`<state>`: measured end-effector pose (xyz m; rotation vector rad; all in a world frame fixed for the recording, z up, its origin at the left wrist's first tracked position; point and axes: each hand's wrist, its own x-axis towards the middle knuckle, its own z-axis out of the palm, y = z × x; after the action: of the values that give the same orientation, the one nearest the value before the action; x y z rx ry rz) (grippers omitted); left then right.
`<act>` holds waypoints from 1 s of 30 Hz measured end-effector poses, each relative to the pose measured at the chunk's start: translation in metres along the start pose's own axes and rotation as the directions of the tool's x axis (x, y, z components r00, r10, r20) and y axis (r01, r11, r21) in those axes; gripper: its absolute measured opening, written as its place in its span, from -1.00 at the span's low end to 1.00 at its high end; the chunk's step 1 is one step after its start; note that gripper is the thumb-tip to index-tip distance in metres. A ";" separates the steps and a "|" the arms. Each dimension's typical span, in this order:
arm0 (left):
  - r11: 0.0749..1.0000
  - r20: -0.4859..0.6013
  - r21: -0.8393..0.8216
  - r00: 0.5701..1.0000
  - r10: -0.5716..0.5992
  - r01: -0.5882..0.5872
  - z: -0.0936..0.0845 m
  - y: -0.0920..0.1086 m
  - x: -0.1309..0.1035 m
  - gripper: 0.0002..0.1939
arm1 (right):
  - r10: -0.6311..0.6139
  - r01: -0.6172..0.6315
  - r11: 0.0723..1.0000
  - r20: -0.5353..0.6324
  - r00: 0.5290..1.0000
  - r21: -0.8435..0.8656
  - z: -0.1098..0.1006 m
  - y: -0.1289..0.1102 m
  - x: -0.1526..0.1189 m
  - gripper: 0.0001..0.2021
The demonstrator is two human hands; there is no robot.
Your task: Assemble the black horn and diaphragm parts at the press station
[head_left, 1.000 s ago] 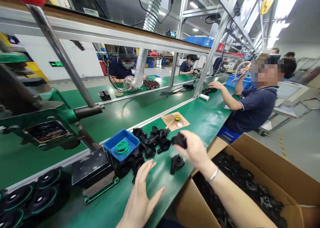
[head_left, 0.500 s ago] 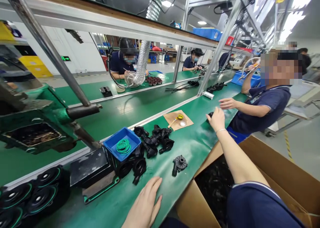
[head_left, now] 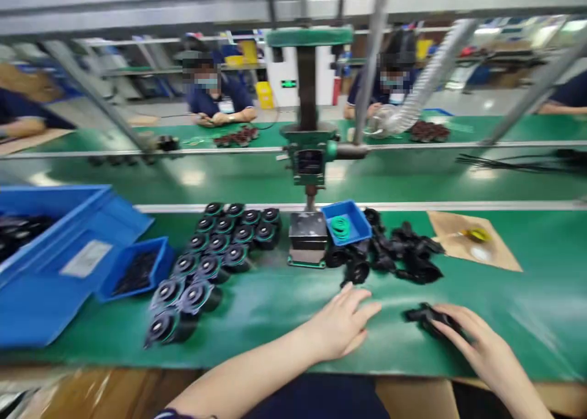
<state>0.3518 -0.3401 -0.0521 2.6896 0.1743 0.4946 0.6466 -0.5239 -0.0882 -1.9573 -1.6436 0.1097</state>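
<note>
My right hand (head_left: 474,339) is closed around a black plastic pump housing (head_left: 428,316) at the right of the green bench; fingers hide part of it, and I cannot tell whether it holds one piece or two. My left hand (head_left: 342,324) holds nothing, its fingers apart, low over the bench top. Just beyond it lies a pile of black pump housings (head_left: 406,248). A small blue bin (head_left: 362,220) with green rings (head_left: 340,227) in it sits by that pile.
A press (head_left: 309,153) stands mid-bench above a metal block (head_left: 308,232). Left of it stand rows of black round motors (head_left: 217,243). Blue bins (head_left: 167,254) lie farther left. Brown paper (head_left: 499,254) bears a yellow pot (head_left: 479,234). Co-workers sit across the bench.
The view has swung left, from the co-worker on the right to the press. My right hand has come back from the far right to the bench before me. My left hand stays open.
</note>
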 end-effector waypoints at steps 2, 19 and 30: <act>0.972 -0.150 0.134 0.973 -0.173 0.193 -0.029 -0.013 -0.020 -0.40 | -0.129 0.128 0.990 -0.016 0.991 -0.058 0.004 0.007 0.005 -0.53; 0.364 -0.746 -0.143 0.142 -0.651 0.920 -0.100 -0.021 -0.255 0.03 | -0.427 0.424 0.899 -0.011 0.904 -0.112 0.078 -0.123 0.033 -0.59; 0.622 -0.582 -0.091 0.465 -0.667 0.778 -0.041 0.008 -0.195 -0.36 | -0.364 0.364 0.931 0.028 0.931 0.008 0.073 -0.110 0.027 -0.77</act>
<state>0.1555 -0.3701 -0.0748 2.1960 1.5545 0.9966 0.5263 -0.4634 -0.0893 -1.6204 -1.9935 -0.0039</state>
